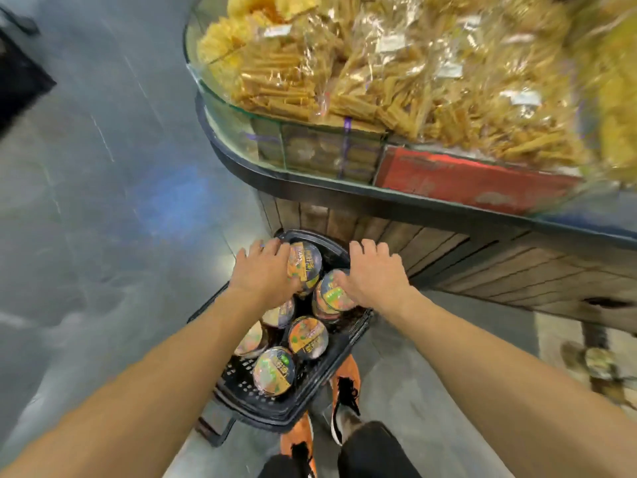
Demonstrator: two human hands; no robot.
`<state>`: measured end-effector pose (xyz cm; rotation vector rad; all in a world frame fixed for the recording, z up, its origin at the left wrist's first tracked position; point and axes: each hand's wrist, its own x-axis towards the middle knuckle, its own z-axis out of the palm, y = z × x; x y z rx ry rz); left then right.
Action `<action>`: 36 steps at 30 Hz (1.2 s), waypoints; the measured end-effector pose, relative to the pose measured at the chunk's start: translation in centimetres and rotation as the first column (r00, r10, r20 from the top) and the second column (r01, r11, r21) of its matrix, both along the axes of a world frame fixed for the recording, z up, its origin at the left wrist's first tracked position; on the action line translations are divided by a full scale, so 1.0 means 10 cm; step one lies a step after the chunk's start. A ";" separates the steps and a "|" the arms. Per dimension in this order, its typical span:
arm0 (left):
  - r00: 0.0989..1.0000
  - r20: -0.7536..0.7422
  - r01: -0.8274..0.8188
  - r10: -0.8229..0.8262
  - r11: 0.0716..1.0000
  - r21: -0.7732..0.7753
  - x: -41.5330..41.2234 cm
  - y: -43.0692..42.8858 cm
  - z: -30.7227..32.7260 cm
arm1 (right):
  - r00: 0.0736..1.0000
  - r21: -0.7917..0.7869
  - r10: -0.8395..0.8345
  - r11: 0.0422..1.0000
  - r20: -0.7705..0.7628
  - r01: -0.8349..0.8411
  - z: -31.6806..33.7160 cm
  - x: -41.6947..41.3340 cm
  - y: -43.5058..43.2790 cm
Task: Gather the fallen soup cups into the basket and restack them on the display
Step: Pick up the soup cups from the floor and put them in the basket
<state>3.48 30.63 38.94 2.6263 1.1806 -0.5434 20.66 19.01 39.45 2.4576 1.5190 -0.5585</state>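
Observation:
A black plastic basket point(241, 381) stands on the floor in front of me with several soup cups inside, their lids orange, green and purple. My left hand point(265, 270) grips the top soup cup point(306, 262) at the far end of the basket. My right hand point(372, 274) holds a second soup cup point(332, 294) beside it, fingers curled over its far side. Three more cups point(307, 336) point(274, 370) show their lids nearer to me; others lie partly hidden under my left wrist.
A display stand with a dark rim point(310, 188), wooden slat sides and a glass wall holds bags of yellow dried goods point(379, 63) at the upper right. My orange shoes point(344, 384) are beside the basket. A grey floor point(103, 201) stretches to the left.

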 end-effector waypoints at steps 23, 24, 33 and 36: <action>0.923 0.240 0.212 -0.300 0.919 0.333 1.58 -1.47 4.22 | 0.942 0.260 -0.294 0.934 0.164 0.246 3.95 1.23 -2.03; 0.914 0.249 0.229 -0.320 0.914 0.334 1.75 -1.59 4.28 | 0.932 0.262 -0.316 0.928 0.178 0.265 4.02 1.37 -2.19; 0.792 0.260 0.464 -0.552 0.822 0.331 3.26 -2.92 4.37 | 0.808 0.305 -0.557 0.816 0.192 0.490 4.34 2.50 -3.79; 0.736 0.256 0.547 -0.626 0.774 0.319 3.67 -3.37 4.30 | 0.759 0.286 -0.629 0.768 0.168 0.573 4.32 2.70 -4.28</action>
